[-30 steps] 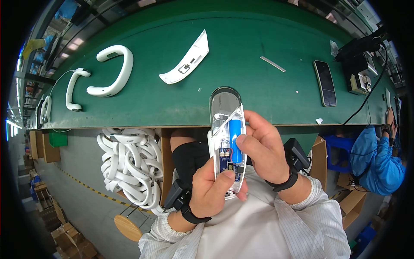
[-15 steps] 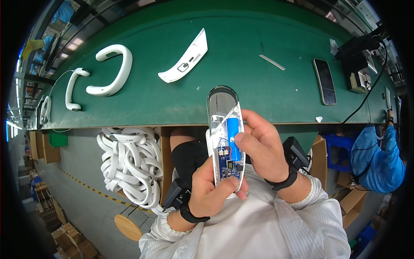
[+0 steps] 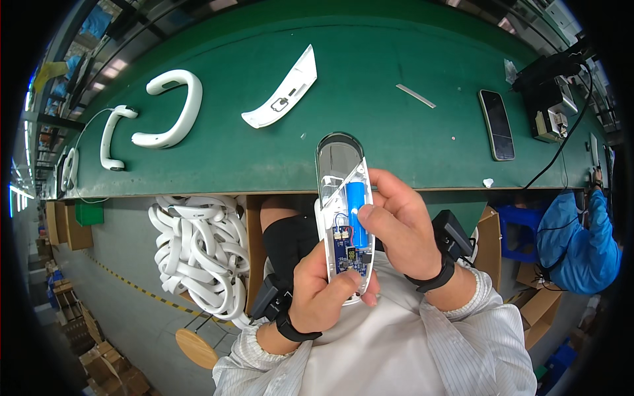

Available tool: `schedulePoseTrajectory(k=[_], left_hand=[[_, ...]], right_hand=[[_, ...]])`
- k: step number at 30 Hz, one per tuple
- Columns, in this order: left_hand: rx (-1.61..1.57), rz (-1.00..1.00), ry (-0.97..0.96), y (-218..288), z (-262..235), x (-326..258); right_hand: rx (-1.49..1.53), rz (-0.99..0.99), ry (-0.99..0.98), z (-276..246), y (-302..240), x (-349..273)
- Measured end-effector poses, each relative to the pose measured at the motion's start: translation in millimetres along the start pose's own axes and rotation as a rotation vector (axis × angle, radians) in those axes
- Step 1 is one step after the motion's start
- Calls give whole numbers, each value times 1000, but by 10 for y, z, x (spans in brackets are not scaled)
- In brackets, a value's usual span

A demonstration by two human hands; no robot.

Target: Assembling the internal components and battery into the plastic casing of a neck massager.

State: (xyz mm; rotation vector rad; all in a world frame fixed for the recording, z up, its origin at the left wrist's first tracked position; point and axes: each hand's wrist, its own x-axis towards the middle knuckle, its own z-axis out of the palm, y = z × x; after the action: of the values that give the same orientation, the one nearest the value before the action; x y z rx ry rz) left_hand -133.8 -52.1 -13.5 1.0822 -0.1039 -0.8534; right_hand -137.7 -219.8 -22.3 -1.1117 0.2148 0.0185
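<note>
Over my lap, just below the bench edge, I hold an opened white handheld device (image 3: 321,224) with a smoky see-through end (image 3: 340,153) pointing away from me. Inside lie a blue cylindrical battery (image 3: 355,197) and a blue circuit board (image 3: 341,251) with small wires and a little display. My left hand (image 3: 322,290) grips the near end, its thumb resting at the board's lower part. Closed around the right side, my right hand (image 3: 399,234) presses its thumb against the battery. The fingers behind the housing are hidden. A curved white cover piece (image 3: 282,99) lies on the bench beyond.
On the green bench (image 3: 396,39) lie a C-shaped white part (image 3: 191,109), a smaller white part with a cable (image 3: 107,138), a thin metal strip (image 3: 416,96) and a phone (image 3: 496,125). A box of white curved parts (image 3: 198,257) stands left; a person in blue (image 3: 574,244) is at right.
Both hands keep the same hold, and the device has shifted only slightly. The little display on the board looks more yellow than before.
</note>
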Motion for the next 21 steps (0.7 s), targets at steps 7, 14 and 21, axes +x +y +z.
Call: schedulePoseTrajectory(k=[7,14,21], left_hand=[[-68,13,-53,-3,-44,-23],[-93,67,114,33,-139,-94],[-152,204,205,95,-330,-192]], right_hand=[[-6,19,5,19,-15,-22],[-67,-38,44,-199,157,35],[-130,7,19,-50,257,83]])
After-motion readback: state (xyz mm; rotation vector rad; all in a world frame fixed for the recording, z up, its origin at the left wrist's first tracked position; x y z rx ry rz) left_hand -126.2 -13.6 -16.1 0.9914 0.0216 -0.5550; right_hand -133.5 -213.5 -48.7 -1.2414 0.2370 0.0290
